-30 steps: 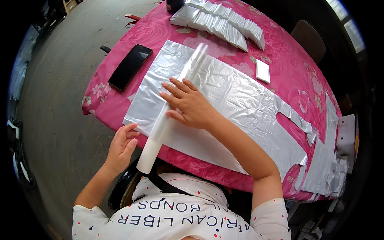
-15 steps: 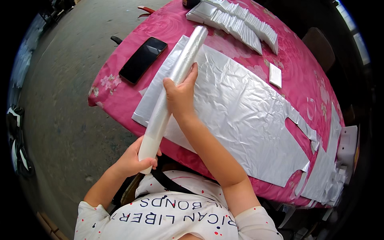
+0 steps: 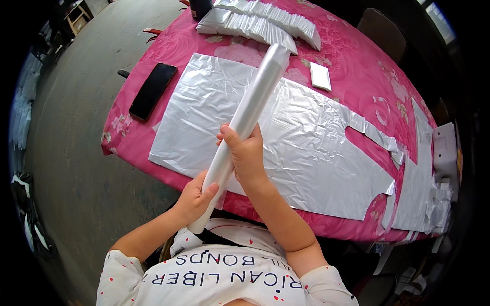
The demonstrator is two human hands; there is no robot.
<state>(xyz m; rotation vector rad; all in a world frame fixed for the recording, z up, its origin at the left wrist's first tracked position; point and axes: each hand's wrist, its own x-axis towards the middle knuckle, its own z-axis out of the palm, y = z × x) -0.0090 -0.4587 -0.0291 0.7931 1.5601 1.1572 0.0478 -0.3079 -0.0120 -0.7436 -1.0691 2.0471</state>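
A long roll of translucent plastic film slants up and away from me above the table. My left hand is closed around its lower end, close to my body. Higher up, my right hand wraps round the middle of the roll, thumb on top. Beneath the roll a stack of flat silvery-white plastic bags lies across the table, with cut-out handles at its right end. The roll hides a strip of the stack, and a loose edge of film hangs by its lower end.
Folded white packets stand in rows at the back of the pink floral tablecloth. A black phone lies left of the bags, a small white packet behind them. Plastic scraps and a white container are at the right edge.
The roll has swung to the right and now lies over the middle of the bags. My right hand sits lower on it. The view has shifted, so the table things appear further left.
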